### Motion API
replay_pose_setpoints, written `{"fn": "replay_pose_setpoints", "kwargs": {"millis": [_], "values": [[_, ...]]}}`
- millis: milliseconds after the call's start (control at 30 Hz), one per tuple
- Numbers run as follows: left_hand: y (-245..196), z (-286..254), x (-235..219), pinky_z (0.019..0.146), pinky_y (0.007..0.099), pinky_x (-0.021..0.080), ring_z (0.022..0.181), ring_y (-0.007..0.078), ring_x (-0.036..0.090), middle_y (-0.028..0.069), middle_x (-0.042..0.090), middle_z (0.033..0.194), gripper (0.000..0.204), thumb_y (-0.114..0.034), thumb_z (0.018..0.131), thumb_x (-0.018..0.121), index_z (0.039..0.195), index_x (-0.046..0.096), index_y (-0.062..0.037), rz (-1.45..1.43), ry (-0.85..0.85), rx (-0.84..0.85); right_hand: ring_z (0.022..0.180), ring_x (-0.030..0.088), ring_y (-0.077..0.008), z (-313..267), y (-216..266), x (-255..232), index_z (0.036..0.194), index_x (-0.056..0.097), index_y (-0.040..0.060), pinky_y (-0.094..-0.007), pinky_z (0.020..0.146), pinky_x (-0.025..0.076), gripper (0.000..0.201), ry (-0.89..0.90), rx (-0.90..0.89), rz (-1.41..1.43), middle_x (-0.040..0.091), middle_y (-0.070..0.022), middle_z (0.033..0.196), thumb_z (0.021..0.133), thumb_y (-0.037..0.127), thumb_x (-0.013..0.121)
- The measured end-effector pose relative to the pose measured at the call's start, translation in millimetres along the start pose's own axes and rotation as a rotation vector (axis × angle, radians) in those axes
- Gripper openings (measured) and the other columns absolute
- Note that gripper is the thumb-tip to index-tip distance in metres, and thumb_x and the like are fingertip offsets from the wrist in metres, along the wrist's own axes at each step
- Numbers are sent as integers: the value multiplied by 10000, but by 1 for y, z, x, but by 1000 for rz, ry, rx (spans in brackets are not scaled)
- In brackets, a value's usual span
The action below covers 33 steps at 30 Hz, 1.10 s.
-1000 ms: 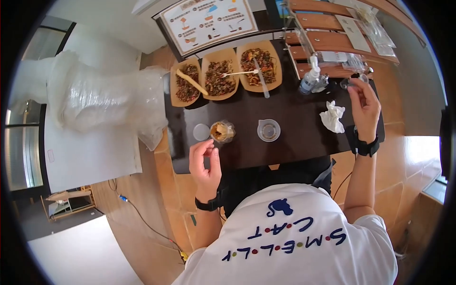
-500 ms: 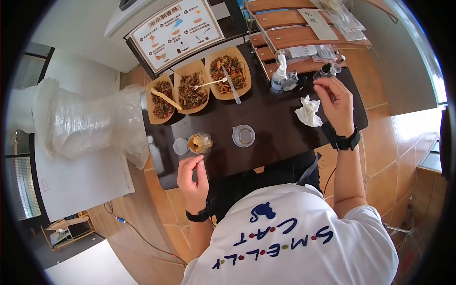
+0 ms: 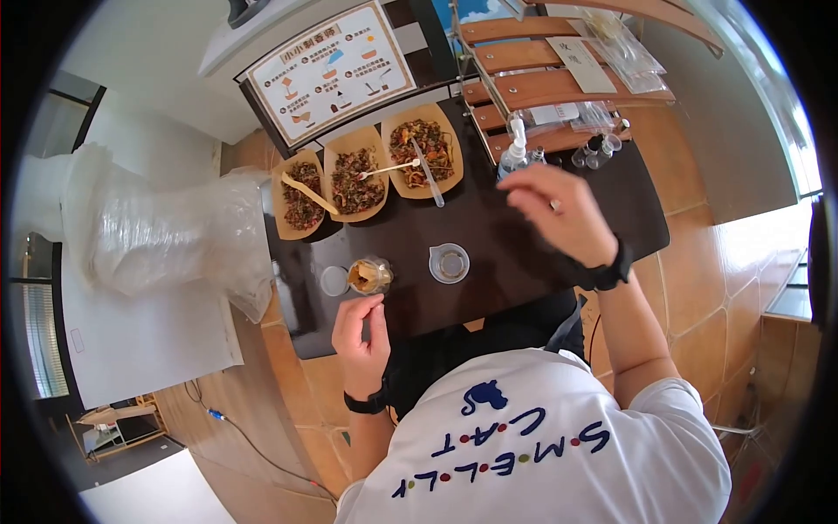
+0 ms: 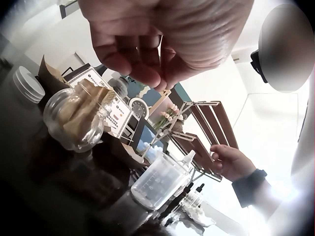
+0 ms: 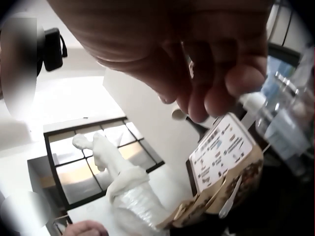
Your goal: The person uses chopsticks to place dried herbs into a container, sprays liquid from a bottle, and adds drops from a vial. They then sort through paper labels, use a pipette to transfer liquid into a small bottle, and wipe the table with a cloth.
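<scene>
The left hand is half open, fingers loosely curled, with nothing seen in its hold. At its 12 o'clock, near the fingertips, the jar stands on the table, brown stuff inside (wood or paper, I cannot tell). The right hand is raised, blurred and loosely curled; it too appears to hold nothing. The pump bottle is at 12 o'clock from its fingertips, small bottles at 1 o'clock from the hand. At the jar's 9 o'clock lies the lid; at its 3 o'clock, the cup. From the cup, 3 filled trays run 10 to 12 o'clock, the sign beyond them.
</scene>
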<state>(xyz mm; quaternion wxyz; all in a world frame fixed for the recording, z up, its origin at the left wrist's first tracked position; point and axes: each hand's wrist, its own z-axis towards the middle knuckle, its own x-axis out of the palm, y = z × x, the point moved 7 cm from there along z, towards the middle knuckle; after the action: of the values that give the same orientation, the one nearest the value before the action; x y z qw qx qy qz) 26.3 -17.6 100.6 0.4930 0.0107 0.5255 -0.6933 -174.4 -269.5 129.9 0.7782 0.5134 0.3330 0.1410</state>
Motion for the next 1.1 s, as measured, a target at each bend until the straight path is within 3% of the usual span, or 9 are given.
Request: {"fn": "replay_pose_setpoints", "kwargs": {"millis": [33,267,433,533,700,867,967,1033,1100], "values": [[0,0,0,732,288,492,815,204,620,110,658,930,111,48,927,623,1020,672,14,-15,8,8,759,636,-150,4,5,18,1149,676,9,-269,667,505,197,98,-159,-126,646,-83,915,959,26,628],[5,-16,-26,665,311,511,771,252,651,128,685,913,107,48,913,650,1000,688,0,47,-75,-3,985,676,-348,32,-59,100,1272,669,185,-441,844,536,367,397,-40,-380,704,-142,1044,952,360,631],[17,-31,-41,712,305,514,807,252,654,131,674,924,101,55,917,624,993,670,8,69,-102,-76,967,677,-339,41,-61,117,1239,675,151,-442,845,536,383,321,-62,-325,703,-124,998,921,366,669],[19,-32,-43,714,303,514,804,254,652,131,673,924,97,53,918,627,992,671,9,61,-114,-74,850,673,-312,46,-48,108,1171,688,109,-421,782,538,325,247,-148,-309,685,-114,942,898,285,709],[20,-27,-40,683,309,521,783,254,657,138,685,919,103,57,915,644,998,680,9,51,-124,-40,651,583,-172,35,-26,61,1070,682,36,-295,620,484,266,22,-9,-90,621,-76,842,821,63,772],[18,-21,-28,693,296,516,786,236,652,134,681,921,86,45,927,642,997,680,13,-3,-88,-56,761,562,-72,13,-14,16,1052,680,10,-207,646,445,151,-204,-61,6,606,-9,888,903,-14,697],[20,-16,-17,715,277,508,816,180,636,97,666,944,111,34,944,633,1045,675,13,-189,-48,-184,782,561,-61,1,7,4,1085,665,0,-198,677,450,154,-207,-29,338,629,-5,934,934,-27,660],[10,-1,-5,757,257,499,839,131,603,60,637,965,152,16,962,627,1108,667,9,-638,4,-359,803,572,-57,-6,11,1,1110,655,-4,-199,700,462,159,-147,35,452,650,-15,981,952,-23,640],[-3,19,3,796,241,492,862,108,580,42,616,1012,252,-3,959,644,1211,629,2,-611,79,-357,817,585,-56,-8,22,8,1104,662,-1,-203,701,470,157,-58,11,688,659,-27,985,948,-11,650]]}}
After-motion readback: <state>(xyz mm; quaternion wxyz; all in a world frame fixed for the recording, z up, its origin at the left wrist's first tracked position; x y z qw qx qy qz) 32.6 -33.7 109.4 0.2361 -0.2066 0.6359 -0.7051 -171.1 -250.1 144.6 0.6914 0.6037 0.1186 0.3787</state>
